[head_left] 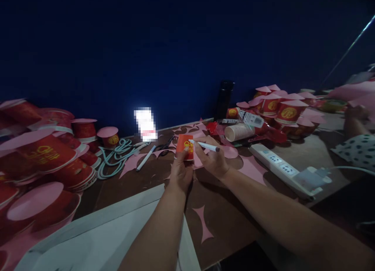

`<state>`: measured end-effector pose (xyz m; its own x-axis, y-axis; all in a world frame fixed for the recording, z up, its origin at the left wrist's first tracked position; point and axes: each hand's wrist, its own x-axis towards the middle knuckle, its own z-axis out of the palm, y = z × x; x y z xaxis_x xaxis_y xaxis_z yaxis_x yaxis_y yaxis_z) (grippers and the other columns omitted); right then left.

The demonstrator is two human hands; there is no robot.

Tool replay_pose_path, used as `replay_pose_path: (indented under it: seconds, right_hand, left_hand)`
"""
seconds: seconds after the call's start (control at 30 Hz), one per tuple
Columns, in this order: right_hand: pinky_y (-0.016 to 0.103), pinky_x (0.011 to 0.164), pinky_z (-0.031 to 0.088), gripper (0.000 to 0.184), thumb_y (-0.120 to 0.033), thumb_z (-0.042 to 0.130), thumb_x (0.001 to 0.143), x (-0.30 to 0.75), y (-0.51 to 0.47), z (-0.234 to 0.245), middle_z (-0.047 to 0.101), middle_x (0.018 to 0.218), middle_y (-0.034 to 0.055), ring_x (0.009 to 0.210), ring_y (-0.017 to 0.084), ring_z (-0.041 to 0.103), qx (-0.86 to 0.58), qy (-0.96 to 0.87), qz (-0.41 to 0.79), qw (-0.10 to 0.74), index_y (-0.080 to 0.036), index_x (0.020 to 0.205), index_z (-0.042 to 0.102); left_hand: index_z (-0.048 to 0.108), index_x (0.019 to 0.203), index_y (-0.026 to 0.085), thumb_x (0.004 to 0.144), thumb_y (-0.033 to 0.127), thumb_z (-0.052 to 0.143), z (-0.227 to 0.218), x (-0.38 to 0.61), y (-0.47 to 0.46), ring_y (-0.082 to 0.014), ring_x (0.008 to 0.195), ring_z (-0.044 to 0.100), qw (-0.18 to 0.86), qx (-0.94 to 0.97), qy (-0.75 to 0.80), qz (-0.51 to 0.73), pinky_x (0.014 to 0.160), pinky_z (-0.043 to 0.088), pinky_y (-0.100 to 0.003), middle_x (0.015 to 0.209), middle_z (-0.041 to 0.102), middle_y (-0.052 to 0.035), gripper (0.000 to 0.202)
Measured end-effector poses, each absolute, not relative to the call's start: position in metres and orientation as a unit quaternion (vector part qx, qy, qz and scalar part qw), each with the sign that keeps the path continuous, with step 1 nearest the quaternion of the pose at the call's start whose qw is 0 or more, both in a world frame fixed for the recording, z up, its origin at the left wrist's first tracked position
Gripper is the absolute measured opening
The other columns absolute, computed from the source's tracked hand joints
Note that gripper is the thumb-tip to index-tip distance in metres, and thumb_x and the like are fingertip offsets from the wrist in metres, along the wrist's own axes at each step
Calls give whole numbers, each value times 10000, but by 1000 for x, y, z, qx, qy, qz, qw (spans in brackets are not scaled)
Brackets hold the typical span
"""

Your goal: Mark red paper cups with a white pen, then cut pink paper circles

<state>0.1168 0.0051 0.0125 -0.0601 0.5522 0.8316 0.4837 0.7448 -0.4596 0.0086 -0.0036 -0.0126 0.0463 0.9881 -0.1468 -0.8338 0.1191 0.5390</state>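
Your right hand has fingers pinched on the white marker: long axis roughly crosswise, left end at the red cup, contact unclear. Your left hand grips that cup, just left.

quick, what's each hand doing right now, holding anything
Left hand: closed, holding a red cup with gold lettering.
Right hand: closed, holding a white marker, one end at the cup.

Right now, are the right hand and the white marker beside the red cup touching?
Touching. The head view shows the right hand gripping the white marker between thumb and fingers.
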Motion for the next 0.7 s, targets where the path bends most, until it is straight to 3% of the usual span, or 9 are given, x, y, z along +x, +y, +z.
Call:
replay_pose_path:
  seconds: [0.2, 0.7]
  right_hand:
    - [333, 789, 509, 118, -236, 553, 864, 117, 4, 13, 664, 902, 48, 843, 167, 623, -353, -732, 29, 583, -217, 961, 618]
    - [324, 773, 516, 130, -263, 546, 871, 116, 4, 14, 663, 907, 55, 844, 174, 624, -353, -732, 25, 583, -212, 966, 619]
  left_hand:
    - [633, 1052, 158, 709, 187, 693, -11, 9, -3, -151, 793, 645, 707, 117, 266, 645, 848, 467, -307, 848, 689, -40, 349]
    - [631, 1043, 162, 737, 173, 659, -9, 9, -3, -161, 847, 650, 709, 125, 250, 648, 875, 476, -325, 892, 694, -53, 308]
